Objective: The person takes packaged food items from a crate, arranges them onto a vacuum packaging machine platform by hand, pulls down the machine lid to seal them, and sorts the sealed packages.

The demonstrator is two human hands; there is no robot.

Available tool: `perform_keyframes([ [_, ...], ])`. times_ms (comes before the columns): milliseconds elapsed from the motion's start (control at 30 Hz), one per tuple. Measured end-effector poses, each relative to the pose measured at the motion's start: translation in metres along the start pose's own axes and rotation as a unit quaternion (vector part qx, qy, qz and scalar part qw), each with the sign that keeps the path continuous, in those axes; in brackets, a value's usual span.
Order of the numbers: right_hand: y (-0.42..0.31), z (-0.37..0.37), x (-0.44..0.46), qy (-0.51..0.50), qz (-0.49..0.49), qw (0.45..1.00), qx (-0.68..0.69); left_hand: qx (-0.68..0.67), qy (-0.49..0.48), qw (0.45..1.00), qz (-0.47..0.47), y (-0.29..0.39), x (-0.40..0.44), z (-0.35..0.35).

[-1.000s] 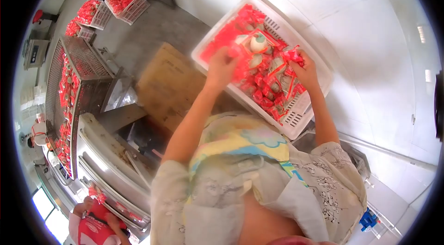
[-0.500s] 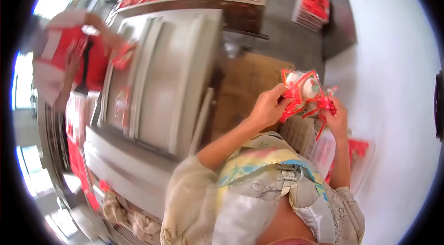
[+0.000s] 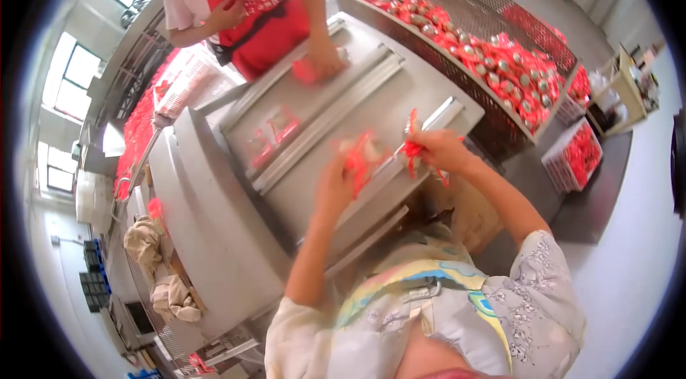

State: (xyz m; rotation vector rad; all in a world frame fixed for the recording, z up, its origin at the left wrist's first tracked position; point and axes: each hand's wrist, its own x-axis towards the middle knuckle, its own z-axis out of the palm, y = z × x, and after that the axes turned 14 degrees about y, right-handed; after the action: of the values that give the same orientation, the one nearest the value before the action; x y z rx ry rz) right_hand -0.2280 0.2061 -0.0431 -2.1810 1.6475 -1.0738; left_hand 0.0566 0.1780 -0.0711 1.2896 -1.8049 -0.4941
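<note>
Red at eleven o'clock, a blurred packet [image 3: 363, 164] is gripped by your left hand [image 3: 334, 186] while your right hand [image 3: 444, 151] pinches a second packet [image 3: 412, 155] at twelve, near the metal table [image 3: 432, 77], both likely light, slippery and best held at the ends.

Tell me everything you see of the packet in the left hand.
The packet is red with pale and clear-looking areas; its wrapping looks like thin plastic film. Blur hides any print and whether it is sealed. The left hand grips it at its near side, over the metal table. I cannot tell whether it touches the table or the red wrapping in the right hand.
</note>
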Motion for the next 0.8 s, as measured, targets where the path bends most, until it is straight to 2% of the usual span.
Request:
perform_keyframes([
  [33,0.005,0.003,0.045,-0.009,-0.010,0.999,0.032,0.019,0.003,0.999,-0.031,-0.005,0.034,-0.007],
  [100,0.016,0.016,0.078,-0.044,-0.026,0.995,0.089,0.043,0.011,0.993,-0.108,-0.011,0.034,0.000],
  [167,0.030,0.034,0.106,-0.074,-0.002,0.995,0.071,0.091,0.026,0.992,-0.089,-0.020,0.038,0.010],
  [233,0.042,0.043,0.138,-0.182,-0.021,0.978,0.099,0.178,0.030,0.972,-0.148,-0.048,0.028,0.037],
  [300,0.067,0.069,0.152,-0.159,-0.061,0.979,0.116,0.191,0.070,0.970,-0.135,-0.031,0.037,0.044],
  [400,0.084,0.088,0.167,-0.188,-0.041,0.972,0.133,0.219,0.083,0.958,-0.168,-0.021,0.052,0.049],
  [500,0.097,0.098,0.185,-0.165,-0.123,0.970,0.133,0.217,0.101,0.959,-0.151,-0.015,0.072,0.053],
  [533,0.100,0.101,0.191,-0.170,-0.128,0.970,0.119,0.211,0.109,0.960,-0.151,-0.031,0.072,0.058],
  [700,0.083,0.097,0.230,-0.184,-0.165,0.966,0.080,0.242,0.076,0.959,-0.126,-0.022,0.093,0.045],
  [733,0.076,0.095,0.236,-0.214,-0.156,0.962,0.072,0.243,0.073,0.960,-0.118,-0.023,0.094,0.040],
  [800,0.066,0.097,0.238,-0.244,-0.146,0.957,0.053,0.257,0.064,0.951,-0.162,-0.017,0.095,0.036],
])
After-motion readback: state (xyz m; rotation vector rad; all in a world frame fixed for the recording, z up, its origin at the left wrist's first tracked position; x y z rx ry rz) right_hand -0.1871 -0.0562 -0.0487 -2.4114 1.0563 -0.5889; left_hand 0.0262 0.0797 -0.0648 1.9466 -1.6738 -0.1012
